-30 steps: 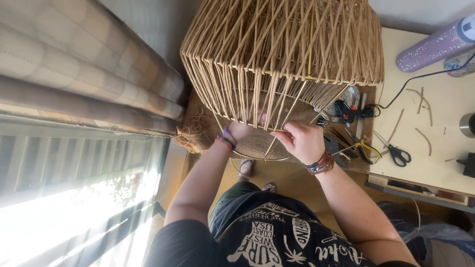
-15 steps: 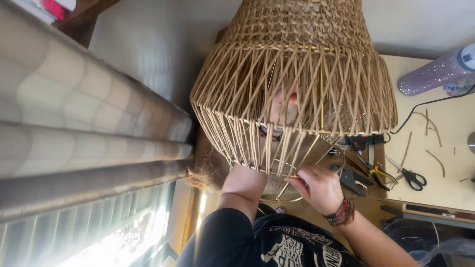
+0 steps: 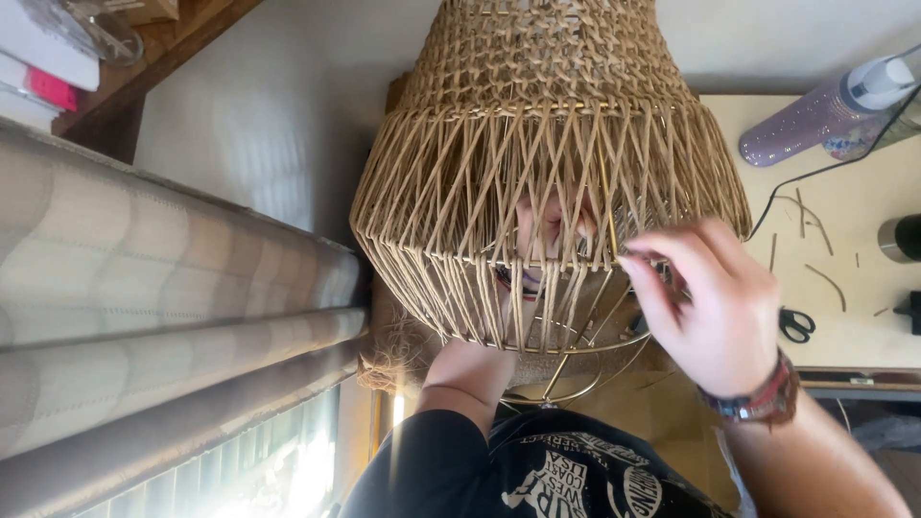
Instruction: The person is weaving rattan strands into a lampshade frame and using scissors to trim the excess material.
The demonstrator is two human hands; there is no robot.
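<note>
We are steadying the woven lampshade [image 3: 547, 163] from inside, left hand [image 3: 552, 225] grip unclear; right hand [image 3: 715, 302] is pinching a strand — tension should stay even.

The left hand [image 3: 552, 225] reaches inside the woven rattan lampshade [image 3: 547, 144] while the right hand [image 3: 710, 302] pinches a strand outside.
</note>
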